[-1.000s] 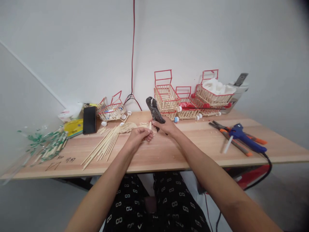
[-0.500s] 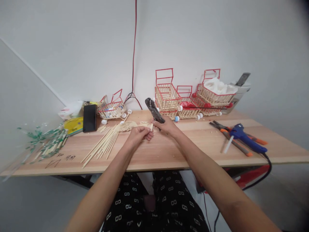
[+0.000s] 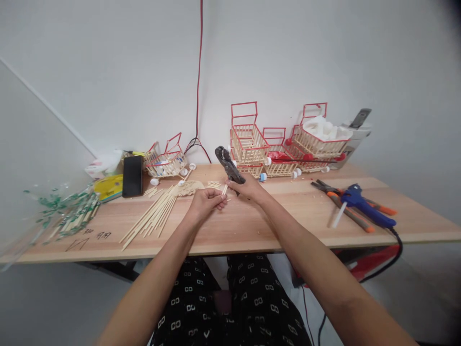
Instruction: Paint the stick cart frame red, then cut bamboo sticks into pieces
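Note:
My left hand pinches a short wooden stick above the middle of the wooden table. My right hand grips dark pliers, whose jaws point up and away to the left. Both hands meet at the stick's end. Long wooden sticks lie fanned out just left of my left hand, and a few short cut pieces rest behind it.
Stick-and-red-wire baskets stand at the back, with another at back left. A blue glue gun and orange-handled tools lie at right. A black phone, yellow pad and green-tipped sticks sit at left. A red cable hangs down the wall.
Both hands hold nearly the same pose; the view has shifted slightly. The stick and pliers stay gripped.

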Tool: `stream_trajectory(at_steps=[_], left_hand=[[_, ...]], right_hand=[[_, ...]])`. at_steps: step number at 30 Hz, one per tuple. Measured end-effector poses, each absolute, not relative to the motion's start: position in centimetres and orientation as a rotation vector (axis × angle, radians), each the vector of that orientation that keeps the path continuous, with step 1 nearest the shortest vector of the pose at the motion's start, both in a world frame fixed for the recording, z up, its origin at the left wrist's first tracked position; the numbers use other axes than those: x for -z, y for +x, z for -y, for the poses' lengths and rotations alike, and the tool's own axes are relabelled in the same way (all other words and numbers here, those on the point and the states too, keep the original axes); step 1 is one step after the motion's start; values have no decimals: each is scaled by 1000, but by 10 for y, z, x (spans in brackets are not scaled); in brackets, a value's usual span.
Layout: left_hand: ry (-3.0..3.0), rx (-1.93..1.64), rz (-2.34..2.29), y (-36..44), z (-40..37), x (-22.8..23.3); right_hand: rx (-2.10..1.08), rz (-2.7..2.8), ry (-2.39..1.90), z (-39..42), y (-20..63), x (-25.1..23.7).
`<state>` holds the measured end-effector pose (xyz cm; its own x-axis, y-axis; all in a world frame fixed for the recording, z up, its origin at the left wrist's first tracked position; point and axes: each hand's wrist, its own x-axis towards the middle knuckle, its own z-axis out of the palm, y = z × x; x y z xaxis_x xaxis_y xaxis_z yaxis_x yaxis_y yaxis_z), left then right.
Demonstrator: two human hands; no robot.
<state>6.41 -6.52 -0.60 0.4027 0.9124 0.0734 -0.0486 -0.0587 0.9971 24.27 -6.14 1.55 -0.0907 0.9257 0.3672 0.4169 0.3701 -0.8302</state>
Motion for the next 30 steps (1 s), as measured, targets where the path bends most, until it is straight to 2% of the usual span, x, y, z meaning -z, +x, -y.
stream_trajectory(at_steps=[10, 20, 30], left_hand=[[1343, -899, -793, 61, 66, 8], [1270, -902, -758, 58, 66, 5], [1245, -923, -758, 58, 66, 4]], right_hand=[[-631, 1723, -1221, 60, 242, -11], [-907, 1437, -1051, 55, 247, -12], [-900, 1531, -1086, 55, 245, -9]])
